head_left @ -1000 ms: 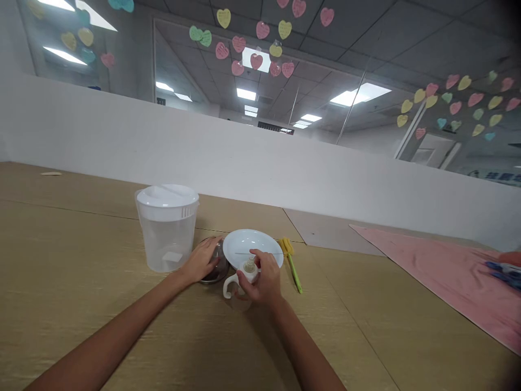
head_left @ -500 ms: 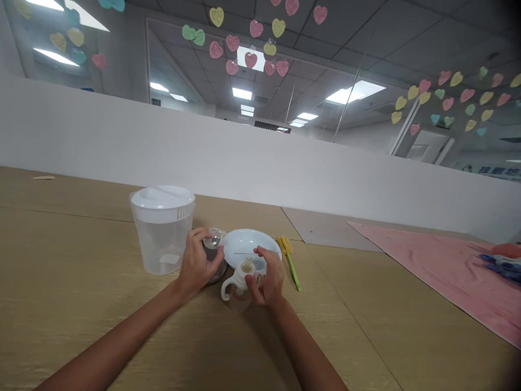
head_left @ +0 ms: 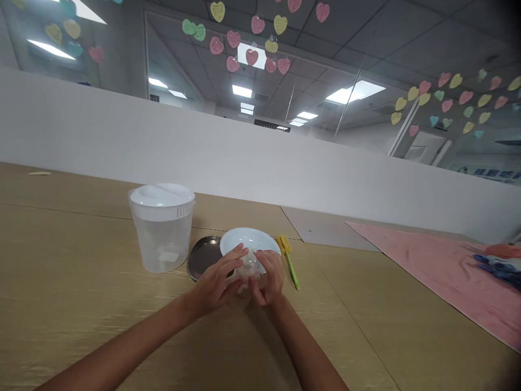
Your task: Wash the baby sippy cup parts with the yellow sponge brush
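Observation:
Both hands meet over a baby bottle in front of a white bowl (head_left: pixel 240 237). My left hand (head_left: pixel 220 279) curls around the left side of a clear domed cap (head_left: pixel 250 263), which sits over the bottle's top. Against the right side, my right hand (head_left: pixel 268 274) keeps its fingers bent around the baby bottle (head_left: pixel 243 293). The bottle's handles and most of its body are hidden by the fingers. Just left of the bowl lies a round dark metal tray (head_left: pixel 203 255), partly behind my left hand.
A clear plastic pitcher (head_left: pixel 163 239) with a white lid stands left of the tray. A yellow-headed brush (head_left: pixel 290 260) with a green handle lies right of the bowl. Further right is a pink cloth (head_left: pixel 427 266). A low white wall (head_left: pixel 244 163) runs behind the table.
My left hand has lifted the clear cap from the metal tray and moved it right, onto the bottle's top. The tray now shows. My right hand stays at the bottle.

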`<state>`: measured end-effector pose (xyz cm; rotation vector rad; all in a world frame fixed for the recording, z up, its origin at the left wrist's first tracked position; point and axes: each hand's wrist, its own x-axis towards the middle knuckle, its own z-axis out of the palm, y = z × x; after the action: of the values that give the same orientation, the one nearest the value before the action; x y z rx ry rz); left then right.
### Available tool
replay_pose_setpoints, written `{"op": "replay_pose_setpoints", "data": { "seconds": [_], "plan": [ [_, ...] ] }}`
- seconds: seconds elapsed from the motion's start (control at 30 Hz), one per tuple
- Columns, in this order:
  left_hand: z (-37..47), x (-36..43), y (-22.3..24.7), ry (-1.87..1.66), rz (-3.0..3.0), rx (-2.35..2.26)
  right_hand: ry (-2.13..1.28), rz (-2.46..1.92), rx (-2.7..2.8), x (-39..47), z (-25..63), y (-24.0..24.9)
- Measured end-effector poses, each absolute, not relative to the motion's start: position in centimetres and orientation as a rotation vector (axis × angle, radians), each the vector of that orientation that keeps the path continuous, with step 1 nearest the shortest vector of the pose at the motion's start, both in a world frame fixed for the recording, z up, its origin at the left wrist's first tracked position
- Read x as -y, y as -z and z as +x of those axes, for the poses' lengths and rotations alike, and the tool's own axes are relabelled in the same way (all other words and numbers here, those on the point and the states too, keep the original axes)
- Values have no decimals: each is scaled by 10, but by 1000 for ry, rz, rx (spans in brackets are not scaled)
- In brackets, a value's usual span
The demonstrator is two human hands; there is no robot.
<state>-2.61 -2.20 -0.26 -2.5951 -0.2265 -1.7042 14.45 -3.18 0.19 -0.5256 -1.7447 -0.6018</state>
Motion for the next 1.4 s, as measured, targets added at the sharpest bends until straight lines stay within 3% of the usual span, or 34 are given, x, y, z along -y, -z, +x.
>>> {"op": "replay_pose_setpoints", "data": {
  "seconds": [0.23, 0.53, 0.9, 1.1, 1.4],
  "plan": [
    [-24, 17, 21, 1549, -2697, 399, 513, -607, 1714, 28, 144, 3],
    [-21, 10, 31, 1686, -2608, 418, 565, -585, 1720, 27, 141, 5],
    [-22, 5, 40, 1601, -2712, 475, 593, -615, 1755, 29, 144, -1],
    [-21, 9, 46, 1700, -2878, 779, 613, -629, 1777, 33, 150, -9],
    [-20, 18, 32, 1684, -2865, 911, 332, -660, 1764, 32, 137, 3]
  ]
}}
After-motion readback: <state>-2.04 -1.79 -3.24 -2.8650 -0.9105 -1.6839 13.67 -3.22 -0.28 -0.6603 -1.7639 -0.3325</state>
